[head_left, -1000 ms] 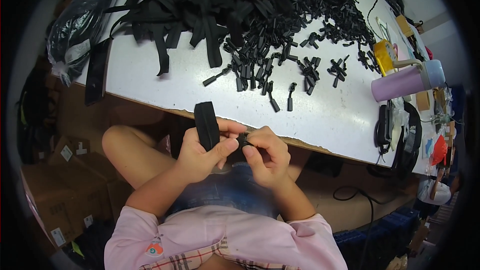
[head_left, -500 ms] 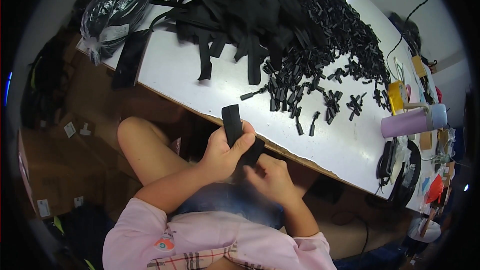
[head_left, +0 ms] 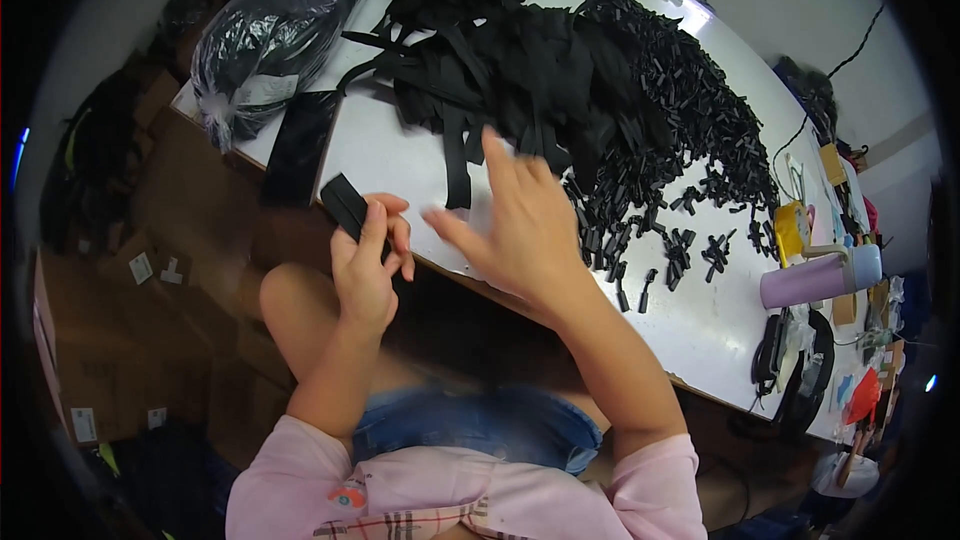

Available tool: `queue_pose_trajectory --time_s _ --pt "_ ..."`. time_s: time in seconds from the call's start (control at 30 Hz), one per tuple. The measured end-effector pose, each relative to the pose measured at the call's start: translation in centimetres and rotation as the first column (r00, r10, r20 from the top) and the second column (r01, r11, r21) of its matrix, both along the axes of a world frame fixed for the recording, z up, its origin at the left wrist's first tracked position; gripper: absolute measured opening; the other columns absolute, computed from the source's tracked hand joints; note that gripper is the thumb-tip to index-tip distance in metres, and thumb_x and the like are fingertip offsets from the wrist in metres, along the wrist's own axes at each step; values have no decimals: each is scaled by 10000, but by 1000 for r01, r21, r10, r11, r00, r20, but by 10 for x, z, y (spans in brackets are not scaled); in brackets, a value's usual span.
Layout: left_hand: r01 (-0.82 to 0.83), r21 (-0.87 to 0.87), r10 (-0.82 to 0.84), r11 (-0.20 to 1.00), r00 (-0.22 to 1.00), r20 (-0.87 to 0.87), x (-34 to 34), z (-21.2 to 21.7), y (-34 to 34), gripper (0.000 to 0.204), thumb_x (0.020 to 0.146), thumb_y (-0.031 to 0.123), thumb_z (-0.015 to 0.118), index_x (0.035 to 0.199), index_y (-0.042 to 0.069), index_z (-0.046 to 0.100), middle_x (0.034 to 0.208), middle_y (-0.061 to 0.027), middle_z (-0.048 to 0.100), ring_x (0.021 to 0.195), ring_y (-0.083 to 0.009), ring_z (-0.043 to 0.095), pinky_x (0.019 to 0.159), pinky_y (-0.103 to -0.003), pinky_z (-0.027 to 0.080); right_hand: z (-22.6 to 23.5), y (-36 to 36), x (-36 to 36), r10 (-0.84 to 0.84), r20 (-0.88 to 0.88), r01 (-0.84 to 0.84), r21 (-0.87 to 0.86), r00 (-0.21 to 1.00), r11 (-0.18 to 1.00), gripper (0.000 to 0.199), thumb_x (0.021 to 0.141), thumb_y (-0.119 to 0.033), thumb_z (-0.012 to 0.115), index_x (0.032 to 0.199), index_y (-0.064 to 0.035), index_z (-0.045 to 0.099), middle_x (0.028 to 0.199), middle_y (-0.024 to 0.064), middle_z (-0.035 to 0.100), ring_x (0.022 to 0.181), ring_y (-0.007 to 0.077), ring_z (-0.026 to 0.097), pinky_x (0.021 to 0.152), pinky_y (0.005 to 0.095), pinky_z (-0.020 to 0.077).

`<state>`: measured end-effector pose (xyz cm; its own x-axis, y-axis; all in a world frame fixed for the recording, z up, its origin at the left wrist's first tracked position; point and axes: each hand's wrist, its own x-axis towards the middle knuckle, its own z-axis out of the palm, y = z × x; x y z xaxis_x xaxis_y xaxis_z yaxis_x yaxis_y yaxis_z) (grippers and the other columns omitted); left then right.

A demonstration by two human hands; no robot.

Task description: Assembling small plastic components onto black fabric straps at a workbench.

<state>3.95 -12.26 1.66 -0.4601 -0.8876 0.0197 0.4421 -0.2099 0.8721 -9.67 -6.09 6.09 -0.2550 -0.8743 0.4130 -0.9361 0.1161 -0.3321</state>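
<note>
My left hand (head_left: pixel 362 282) is at the table's near left edge, closed on a folded black zipper tape (head_left: pixel 343 204) that sticks up past the thumb. My right hand (head_left: pixel 525 228) reaches over the tabletop, slightly blurred, its fingers spread and nothing in them. Just beyond its fingertips lies a heap of black zipper tapes (head_left: pixel 590 80), with loose ends hanging toward me. To the right of that heap spreads a large pile of small black zipper sliders with pulls (head_left: pixel 705 90); a few lie apart near my right wrist.
A plastic-wrapped black bundle (head_left: pixel 290 30) lies at the far left of the white table (head_left: pixel 700 340). At the right are a lilac bottle (head_left: pixel 805 285) and a yellow tape roll (head_left: pixel 791 230). Cardboard boxes (head_left: pixel 110 350) stand on the floor at left.
My left hand has moved left and up with the zipper tape. My right hand has left the tape near my lap and gone forward over the table, its fingers spreading.
</note>
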Motion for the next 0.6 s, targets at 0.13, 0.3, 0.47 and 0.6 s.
queue_pose_trajectory --time_s 0.13,0.3,0.47,0.6 --pt "44 49 -44 998 999 -1 -4 -3 8 244 877 239 410 876 4 474 585 -30 418 475 -72 372 384 -189 325 -23 -88 -19 -250 -119 230 -155 961 961 937 606 -492 632 1214 106 242 1080 255 448 978 329 429 836 455 292" --pt "48 15 -48 999 999 9 -1 0 7 233 883 223 388 868 5 468 577 -33 416 450 -68 346 382 -177 314 -48 -138 -23 -461 -162 442 -140 872 886 964 603 -469 638 1242 89 180 1096 266 429 1042 329 383 880 505 216" --pt "19 -18 -19 1000 1000 23 -1 -1 -2 234 887 219 371 856 5 459 568 -29 404 418 -65 314 372 -172 304 -52 -130 -42 -387 -145 393 13 910 919 701 616 -280 663 1138 55 337 896 156 504 890 277 463 854 437 250" --pt "12 -90 -10 996 1000 27 -8 3 -14 242 879 217 402 856 -4 495 547 0 397 431 -38 326 375 -162 287 -48 -105 -54 -269 -242 285 33 932 958 545 592 -206 680 1033 -10 424 857 104 518 843 246 499 807 419 284"
